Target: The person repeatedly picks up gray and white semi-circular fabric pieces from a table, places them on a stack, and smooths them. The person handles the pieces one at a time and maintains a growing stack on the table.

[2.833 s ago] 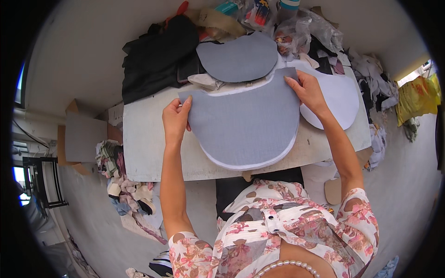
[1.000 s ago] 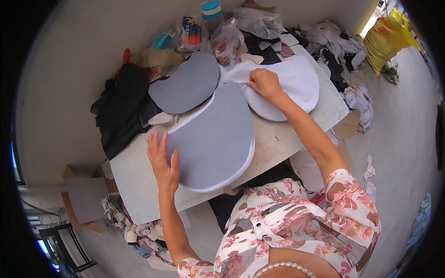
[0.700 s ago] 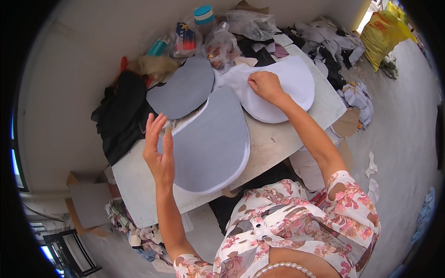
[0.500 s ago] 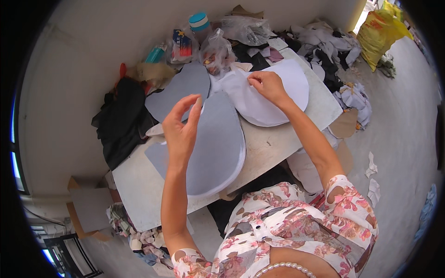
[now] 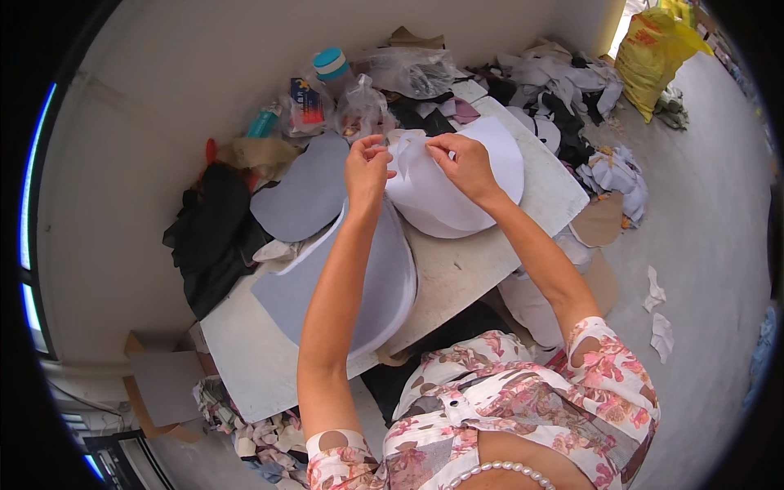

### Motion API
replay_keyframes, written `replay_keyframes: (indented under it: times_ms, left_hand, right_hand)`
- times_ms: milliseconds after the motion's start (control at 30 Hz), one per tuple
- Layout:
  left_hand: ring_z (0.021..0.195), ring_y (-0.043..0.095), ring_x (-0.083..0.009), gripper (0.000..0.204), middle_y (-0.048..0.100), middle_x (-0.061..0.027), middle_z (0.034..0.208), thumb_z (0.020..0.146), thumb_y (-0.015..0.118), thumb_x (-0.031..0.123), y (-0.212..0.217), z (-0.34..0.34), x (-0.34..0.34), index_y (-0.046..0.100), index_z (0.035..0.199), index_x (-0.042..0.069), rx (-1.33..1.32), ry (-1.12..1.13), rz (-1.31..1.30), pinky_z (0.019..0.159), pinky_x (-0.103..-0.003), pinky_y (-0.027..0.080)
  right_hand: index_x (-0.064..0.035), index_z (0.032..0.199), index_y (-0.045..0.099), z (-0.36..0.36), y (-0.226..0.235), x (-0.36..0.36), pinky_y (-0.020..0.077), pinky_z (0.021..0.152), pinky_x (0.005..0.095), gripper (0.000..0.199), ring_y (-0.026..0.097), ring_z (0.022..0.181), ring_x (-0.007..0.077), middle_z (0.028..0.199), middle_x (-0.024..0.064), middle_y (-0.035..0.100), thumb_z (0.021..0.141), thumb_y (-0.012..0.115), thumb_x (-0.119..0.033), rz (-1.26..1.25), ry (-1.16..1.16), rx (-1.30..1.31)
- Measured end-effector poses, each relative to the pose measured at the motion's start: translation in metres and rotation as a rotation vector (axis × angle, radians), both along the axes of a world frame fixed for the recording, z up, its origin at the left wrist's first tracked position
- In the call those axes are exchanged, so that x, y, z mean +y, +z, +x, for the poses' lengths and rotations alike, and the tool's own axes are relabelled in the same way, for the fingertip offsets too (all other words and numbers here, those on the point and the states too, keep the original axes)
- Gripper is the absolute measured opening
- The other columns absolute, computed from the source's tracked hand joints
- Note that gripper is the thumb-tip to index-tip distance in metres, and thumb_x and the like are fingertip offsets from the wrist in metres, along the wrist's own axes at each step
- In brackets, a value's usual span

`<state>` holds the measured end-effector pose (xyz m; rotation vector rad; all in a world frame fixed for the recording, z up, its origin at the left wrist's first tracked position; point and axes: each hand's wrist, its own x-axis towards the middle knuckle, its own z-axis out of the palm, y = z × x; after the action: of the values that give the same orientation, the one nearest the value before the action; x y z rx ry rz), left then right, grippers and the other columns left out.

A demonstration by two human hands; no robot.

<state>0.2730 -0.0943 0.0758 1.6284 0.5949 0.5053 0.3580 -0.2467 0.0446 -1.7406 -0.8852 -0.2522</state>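
Note:
A stack of white, round-edged fabric pieces (image 5: pixel 500 167) lies on the table. My right hand (image 5: pixel 465 170) pinches the edge of a thin white sheet (image 5: pixel 414 167) lifted from that stack. Close to the sheet's left side is my left hand (image 5: pixel 367 171), its fingers bent and apart, with nothing visible in them. Below it a stack of grey rounded pieces (image 5: pixel 380 278) with white edges sits at the table's front, partly covered by my left forearm. Farther back left lies another grey curved stack (image 5: pixel 302 188).
Black cloth (image 5: pixel 211 237) hangs over the left side of the table (image 5: pixel 449 273). Along the wall stand a blue-lidded jar (image 5: pixel 331 65) and plastic bags (image 5: pixel 363 106). Fabric scraps (image 5: pixel 563 82) pile up at the back right, near a yellow sack (image 5: pixel 653 61). Cardboard (image 5: pixel 167 388) stands lower left.
My left hand has moved right and away from me, from above the grey stack to beside the white sheet. My right hand stays at the sheet, whose edge now stands raised.

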Motion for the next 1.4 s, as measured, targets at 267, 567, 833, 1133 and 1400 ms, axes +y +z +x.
replay_keyframes:
  times_ms: [267,567,833,1133,1400]
  left_hand:
    - [0.068,0.066,-0.0245,0.044,0.069,-0.0121,0.076,0.067,0.064,0.003,-0.007,0.001,-0.012,0.065,0.111,0.008,0.067,-0.11,0.624,0.069,-0.036,0.051]
    - [0.074,0.065,-0.0352,0.013,0.066,-0.0174,0.076,0.073,0.058,0.003,-0.027,0.012,0.013,0.069,0.077,0.007,0.268,-0.203,1.375,0.066,-0.042,0.052]
    - [0.073,0.067,-0.0299,0.013,0.068,-0.0116,0.075,0.072,0.058,0.006,-0.049,0.019,0.02,0.07,0.071,0.01,0.446,-0.476,1.722,0.063,-0.04,0.053]
    - [0.091,0.061,-0.0196,0.033,0.067,-0.0101,0.095,0.089,0.06,0.035,0.068,-0.004,-0.065,0.07,0.1,0.006,-0.134,-0.485,0.65,0.079,-0.031,0.047]
    - [0.079,0.059,-0.011,0.049,0.066,-0.0075,0.095,0.092,0.056,0.046,0.101,-0.044,-0.103,0.067,0.107,0.001,-0.146,-0.593,0.326,0.076,-0.025,0.045]
  right_hand:
    - [-0.0023,0.091,0.068,0.0,-0.004,-0.003,0.0469,0.059,0.0256,0.013,0.061,0.067,0.0125,0.078,0.0051,0.068,0.085,0.062,-0.012,0.066,0.012,0.153]
    - [-0.0044,0.1,0.065,0.048,0.006,-0.133,0.0491,0.064,0.0225,0.016,0.06,0.074,0.0079,0.087,0.0015,0.066,0.092,0.06,-0.018,0.903,0.049,0.408]
    - [-0.0057,0.111,0.059,0.032,0.056,-0.264,0.0496,0.083,0.0325,0.021,0.063,0.093,0.0169,0.1,0.0059,0.066,0.093,0.054,-0.015,1.153,0.11,0.356]
    - [-0.0016,0.097,0.065,-0.01,0.06,-0.165,0.0468,0.063,0.0209,0.011,0.058,0.073,0.007,0.089,0.001,0.066,0.09,0.062,-0.01,0.655,-0.002,0.115]
    - [-0.0044,0.095,0.068,-0.049,0.075,-0.101,0.0499,0.062,0.0293,0.021,0.064,0.074,0.0226,0.084,0.0083,0.065,0.075,0.07,-0.001,0.154,-0.056,-0.624]
